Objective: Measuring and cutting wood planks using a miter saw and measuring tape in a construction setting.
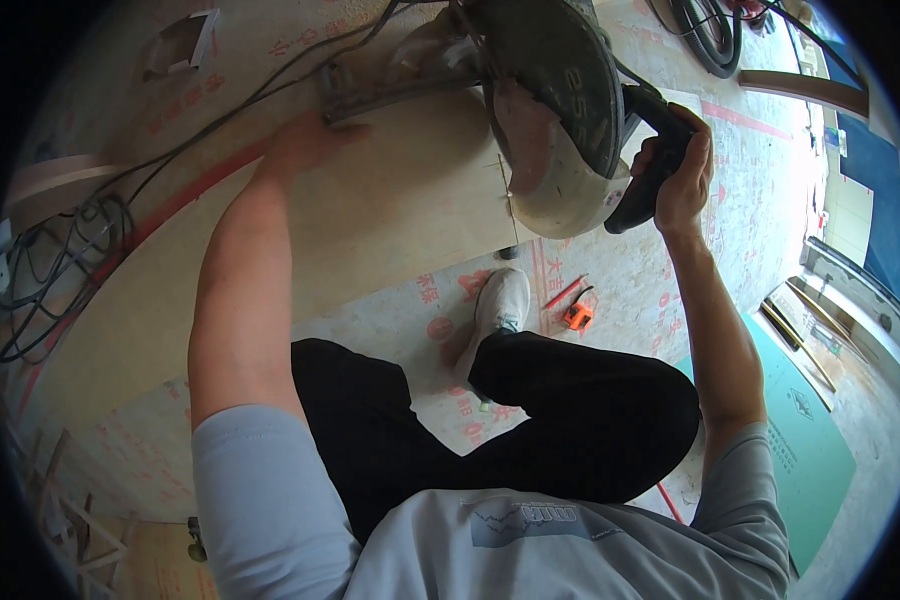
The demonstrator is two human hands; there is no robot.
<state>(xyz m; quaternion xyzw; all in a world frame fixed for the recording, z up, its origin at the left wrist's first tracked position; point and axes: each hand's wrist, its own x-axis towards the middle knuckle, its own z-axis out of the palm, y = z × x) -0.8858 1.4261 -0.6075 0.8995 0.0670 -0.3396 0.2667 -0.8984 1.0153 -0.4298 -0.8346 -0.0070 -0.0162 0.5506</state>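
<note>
Left hand (315, 143) blurred; saw (560, 95) cut off at top edge

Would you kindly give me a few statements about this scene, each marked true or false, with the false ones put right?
1. The right hand grips the black handle of the power saw. True.
2. An orange tape measure lies on the floor beside a thin red stick. True.
3. The left hand holds the tape measure. False: the left hand, blurred, is over the pale board, well away from the tape measure.
4. The tangled cables lie at the right of the picture. False: the tangled cables are at the left.
5. A green panel lies at the right of the picture. True.
6. The shoe in view is black. False: the shoe is whitish.
</note>
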